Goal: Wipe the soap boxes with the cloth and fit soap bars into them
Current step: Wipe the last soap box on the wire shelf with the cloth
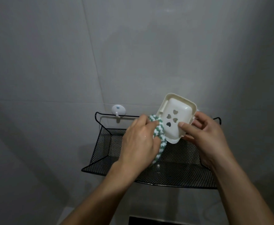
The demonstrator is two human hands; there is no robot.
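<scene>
A cream plastic soap box (177, 109) with heart-shaped drain holes is held up in front of the wall, tilted, its underside facing me. My right hand (204, 137) grips it at its right and lower edge, thumb pressed on the bottom face. My left hand (138, 140) is closed around a green-and-white fluffy cloth (208, 138) that touches the box's left edge and hangs down below the hand. No soap bar is visible.
A black wire-mesh shelf basket (173, 172) hangs on the grey tiled wall below the hands, held by a white adhesive hook (118, 109) at the left. A dark edge of something shows at the bottom (157, 220).
</scene>
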